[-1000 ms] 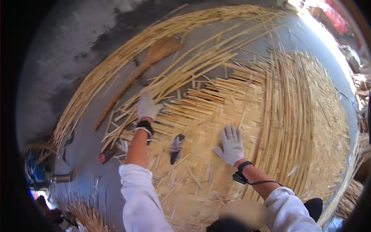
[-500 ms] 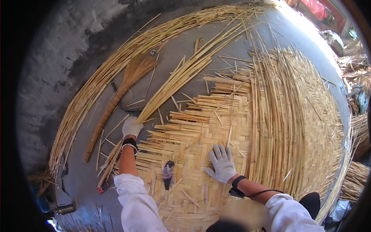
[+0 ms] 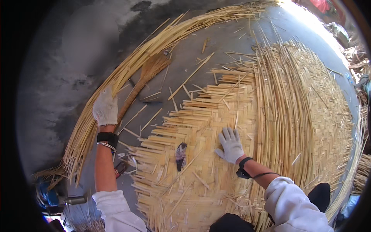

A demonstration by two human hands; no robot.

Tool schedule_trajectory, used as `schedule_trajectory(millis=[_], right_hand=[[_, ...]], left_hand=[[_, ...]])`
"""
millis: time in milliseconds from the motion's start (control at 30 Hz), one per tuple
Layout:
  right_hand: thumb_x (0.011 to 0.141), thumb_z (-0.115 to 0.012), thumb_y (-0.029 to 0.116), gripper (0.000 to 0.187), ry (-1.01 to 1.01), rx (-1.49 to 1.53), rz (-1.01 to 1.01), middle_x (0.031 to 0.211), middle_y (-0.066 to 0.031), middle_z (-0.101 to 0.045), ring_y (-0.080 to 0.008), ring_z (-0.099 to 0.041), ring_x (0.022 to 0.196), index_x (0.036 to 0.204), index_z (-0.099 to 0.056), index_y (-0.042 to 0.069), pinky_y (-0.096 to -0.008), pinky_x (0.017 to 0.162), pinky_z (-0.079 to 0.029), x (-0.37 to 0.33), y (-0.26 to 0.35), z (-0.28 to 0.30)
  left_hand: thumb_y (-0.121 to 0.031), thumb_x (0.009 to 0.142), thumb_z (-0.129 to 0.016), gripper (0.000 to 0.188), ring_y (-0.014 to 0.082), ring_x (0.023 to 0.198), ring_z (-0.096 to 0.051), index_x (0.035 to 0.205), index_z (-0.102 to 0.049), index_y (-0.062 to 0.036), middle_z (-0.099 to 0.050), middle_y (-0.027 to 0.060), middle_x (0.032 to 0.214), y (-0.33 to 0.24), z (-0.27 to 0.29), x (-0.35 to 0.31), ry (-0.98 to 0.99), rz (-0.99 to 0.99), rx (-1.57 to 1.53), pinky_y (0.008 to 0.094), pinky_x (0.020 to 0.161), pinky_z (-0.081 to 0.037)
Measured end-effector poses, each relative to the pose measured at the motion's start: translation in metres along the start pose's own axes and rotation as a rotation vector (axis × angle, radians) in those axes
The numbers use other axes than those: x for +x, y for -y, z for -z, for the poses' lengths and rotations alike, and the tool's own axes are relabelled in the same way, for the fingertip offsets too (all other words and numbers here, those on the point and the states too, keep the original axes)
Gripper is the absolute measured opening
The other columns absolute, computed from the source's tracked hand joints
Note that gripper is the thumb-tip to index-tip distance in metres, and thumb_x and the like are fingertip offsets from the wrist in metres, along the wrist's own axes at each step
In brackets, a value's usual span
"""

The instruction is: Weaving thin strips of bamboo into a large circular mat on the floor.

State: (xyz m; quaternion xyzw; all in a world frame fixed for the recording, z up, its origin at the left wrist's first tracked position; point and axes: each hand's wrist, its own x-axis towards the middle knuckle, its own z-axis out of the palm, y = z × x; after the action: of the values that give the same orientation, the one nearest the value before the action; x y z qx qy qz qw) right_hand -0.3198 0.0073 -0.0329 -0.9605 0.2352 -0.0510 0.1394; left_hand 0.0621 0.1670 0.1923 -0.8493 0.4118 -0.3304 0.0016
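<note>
My left hand point(image 3: 105, 107), in a white glove, is closed around the near part of a bundle of split reed strips point(image 3: 133, 63). That bundle lies over a long heap of strips beside the wall; my fingertips are mostly hidden. On the woven reed mat point(image 3: 210, 129), my right hand point(image 3: 231, 146), also gloved, rests palm down with its fingers apart and holds nothing. To its left on the mat lies a small dark object with a pale wrapped middle point(image 3: 180, 156). Several long loose strips point(image 3: 282, 100) lie across the mat to the right of that hand.
A straw broom point(image 3: 151, 69) lies between the heap and the mat. Short offcuts point(image 3: 150, 119) are scattered on the grey floor point(image 3: 193, 50). A rough grey wall point(image 3: 58, 96) bounds the left. More reed bundles point(image 3: 361, 170) stand at the right edge.
My left hand has carried the bundle of reed strips leftward from the floor beside the mat onto the heap by the wall. My right hand stays flat on the mat; the view has shifted slightly.
</note>
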Motion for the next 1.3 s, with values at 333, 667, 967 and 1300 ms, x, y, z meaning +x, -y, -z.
schedule_trajectory(millis=[333, 667, 967, 1300], right_hand=[[0.080, -0.061, 0.033, 0.054, 0.131, 0.455, 0.060, 0.120, -0.0191, -0.050, -0.0317, -0.046, 0.113, 0.119, -0.047, -0.001, -0.0436, 0.096, -0.036, -0.026, 0.032, 0.074], [0.087, -0.056, 0.032, 0.046, 0.596, 2.101, -0.184, 0.109, -0.0035, -0.057, -0.0129, -0.056, 0.094, 0.122, -0.045, 0.005, -0.0309, 0.078, -0.047, -0.103, 0.136, 0.141], [0.074, -0.059, 0.002, 0.027, -0.139, 1.348, -0.131, 0.088, -0.0102, -0.064, -0.0215, -0.064, 0.080, 0.100, -0.059, 0.009, -0.0286, 0.071, -0.051, -0.138, 0.052, 0.212], [0.081, -0.050, 0.012, 0.012, -0.923, -0.304, 0.250, 0.068, -0.0047, -0.059, -0.0171, -0.060, 0.061, 0.081, -0.061, 0.007, -0.0301, 0.057, -0.049, -0.122, -0.237, 0.462]], left_hand=[[-0.026, 0.075, -0.063, 0.031, 0.0090, 0.058, -0.048, 0.097, -0.060, -0.0049, -0.055, 0.0002, 0.071, -0.067, 0.118, -0.092, 0.676, 0.679, -1.200, 0.0252, 0.049, -0.040], [-0.029, 0.085, -0.059, 0.030, 0.0147, 0.068, -0.057, 0.097, -0.057, -0.0012, -0.060, 0.0057, 0.079, -0.215, 0.160, -0.138, 0.899, 0.659, -1.734, 0.0261, 0.059, -0.048], [-0.036, 0.092, -0.046, 0.055, 0.0205, 0.118, -0.044, 0.130, -0.038, 0.0035, -0.046, 0.0140, 0.129, -0.284, 0.217, -0.112, 1.033, -0.183, -1.502, 0.0299, 0.100, -0.033], [-0.043, 0.080, -0.062, 0.072, 0.0280, 0.109, -0.053, 0.135, -0.033, -0.0053, -0.054, 0.0204, 0.118, -0.316, 0.304, -0.172, 1.134, -0.751, -0.978, 0.0337, 0.092, -0.042]])
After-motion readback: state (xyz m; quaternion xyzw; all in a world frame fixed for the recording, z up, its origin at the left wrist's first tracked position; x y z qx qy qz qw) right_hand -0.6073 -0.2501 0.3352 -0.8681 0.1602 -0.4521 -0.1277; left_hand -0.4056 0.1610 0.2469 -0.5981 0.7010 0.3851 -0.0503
